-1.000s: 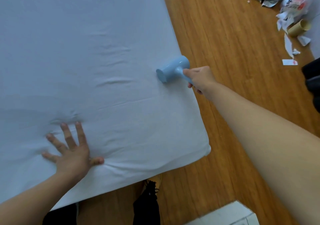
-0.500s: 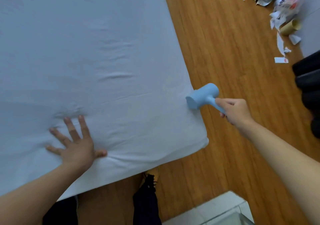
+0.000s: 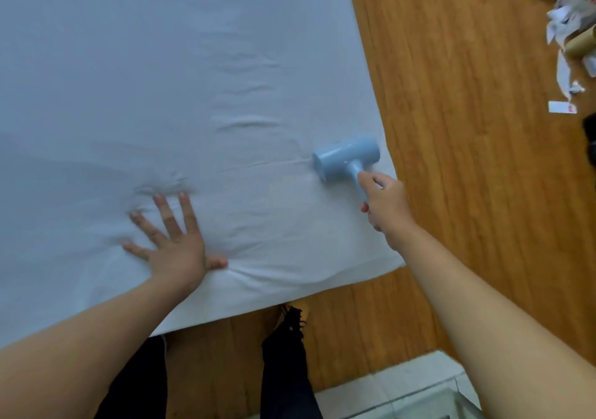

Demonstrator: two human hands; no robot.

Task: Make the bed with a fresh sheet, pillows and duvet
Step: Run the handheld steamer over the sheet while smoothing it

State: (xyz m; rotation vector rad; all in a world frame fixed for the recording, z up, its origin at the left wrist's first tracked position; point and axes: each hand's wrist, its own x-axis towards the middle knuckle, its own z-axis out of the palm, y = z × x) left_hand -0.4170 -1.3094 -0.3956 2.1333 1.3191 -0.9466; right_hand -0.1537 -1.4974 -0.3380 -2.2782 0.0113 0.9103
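A pale blue sheet (image 3: 135, 73) was seen stretched over the mattress, filling the upper left of the view, with its near right corner lying beside the wooden floor (image 3: 467, 160). The left hand (image 3: 175, 241) was pressed flat on the sheet near the front edge, its fingers spread wide and straight, and small creases were gathered just beyond the fingertips. A light blue roller-shaped tool (image 3: 346, 158) was laid with its cylinder on the sheet close to the right edge, and its handle was gripped by the right hand (image 3: 385, 202), the fingers curled round it. Torn paper scraps (image 3: 562, 36) were scattered on the floor at the upper right.
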